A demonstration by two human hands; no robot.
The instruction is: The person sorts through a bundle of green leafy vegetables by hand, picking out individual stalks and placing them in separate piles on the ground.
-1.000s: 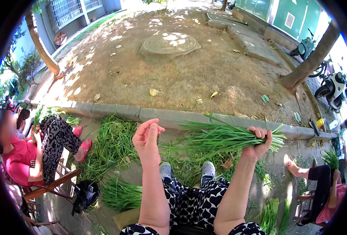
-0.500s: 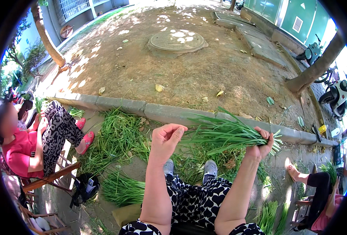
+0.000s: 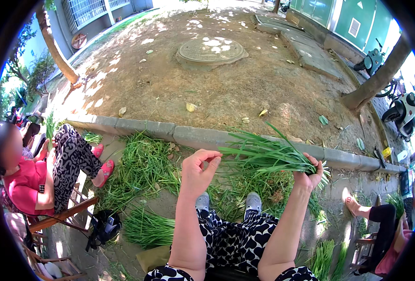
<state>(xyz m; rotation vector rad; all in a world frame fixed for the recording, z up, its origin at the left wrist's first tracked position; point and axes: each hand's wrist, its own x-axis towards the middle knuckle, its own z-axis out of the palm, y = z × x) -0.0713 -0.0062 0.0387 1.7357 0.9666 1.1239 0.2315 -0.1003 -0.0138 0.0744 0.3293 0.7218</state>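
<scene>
Head view, right hand: the right hand (image 3: 309, 178) is clamped around the stem end of the green bundle (image 3: 268, 158); pale stem ends poke out just right of the grip.
Green bundle: held up ahead of the knees; blades fan leftward from the grip, a few rising above the rest.
Left hand: the left hand (image 3: 198, 168) is left of the grip, by the blade tips; thumb and forefinger nearly together. Cannot tell whether a blade is between them.
Handling (judged): a firm, not crushing, hold near the stems suits these limp blades. Best to pinch one stray blade at a time and draw it along its length; a sideways tug could tangle the fan. Too slack a hold risks shedding stems.
Black bag: the black bag (image 3: 103, 227) is on the ground, far left of the grip; a greyish item shows at it, inside hidden.
Tan item: the tan item (image 3: 152, 258) is left of the grip and nearer the body; box or sheet, cannot tell.
Laid greens: the laid greens (image 3: 149, 228) are just beyond the tan item, blades roughly aligned.
Loose greens: the loose greens (image 3: 134, 164) are tangled on the ground, left of the grip, past the left hand.
</scene>
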